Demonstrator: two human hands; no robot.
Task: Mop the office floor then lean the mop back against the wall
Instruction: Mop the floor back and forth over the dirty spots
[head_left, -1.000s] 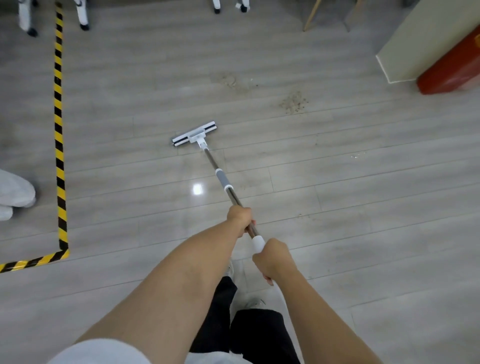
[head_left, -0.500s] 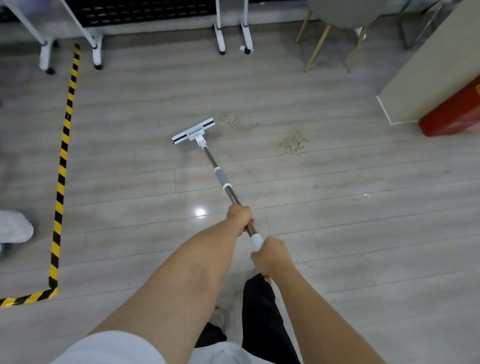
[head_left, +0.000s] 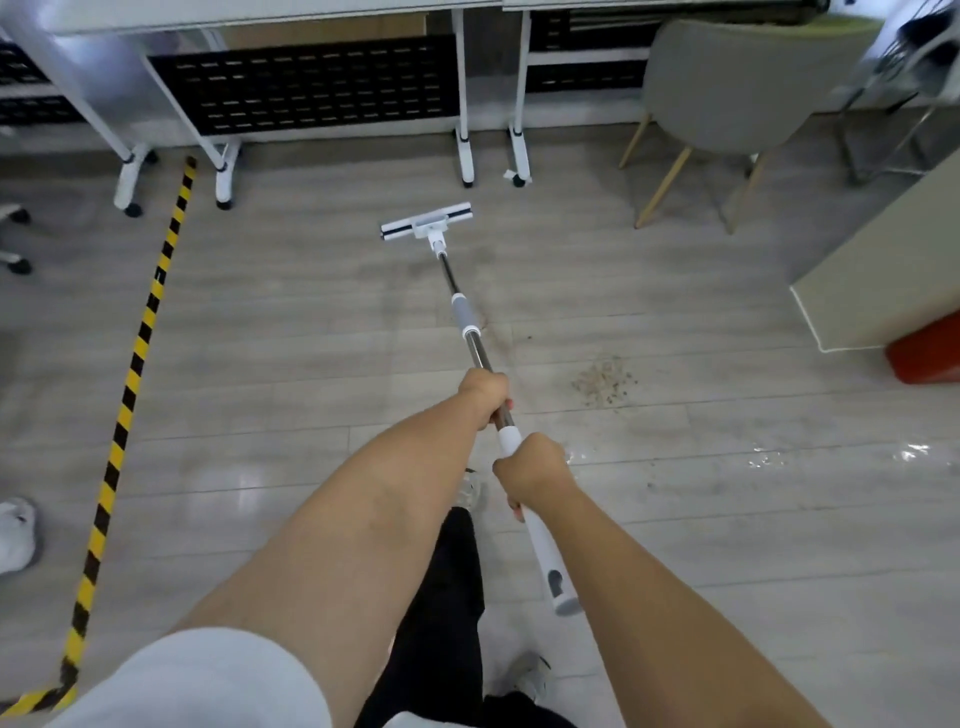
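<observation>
While the floor (head_left: 291, 364) lies open to left and right, white wheeled frame legs (head_left: 465, 156) stand near beyond the mop head (head_left: 427, 222), so forward room is short. The mop (head_left: 470, 338) points its long axis straight ahead of the body, with its head flat on the boards. The left hand (head_left: 483, 392) grips the metal pole farther down, and the right hand (head_left: 530, 465) grips the white handle nearer the body. A speckled patch (head_left: 602, 382), probably dirt, lies right of the pole.
</observation>
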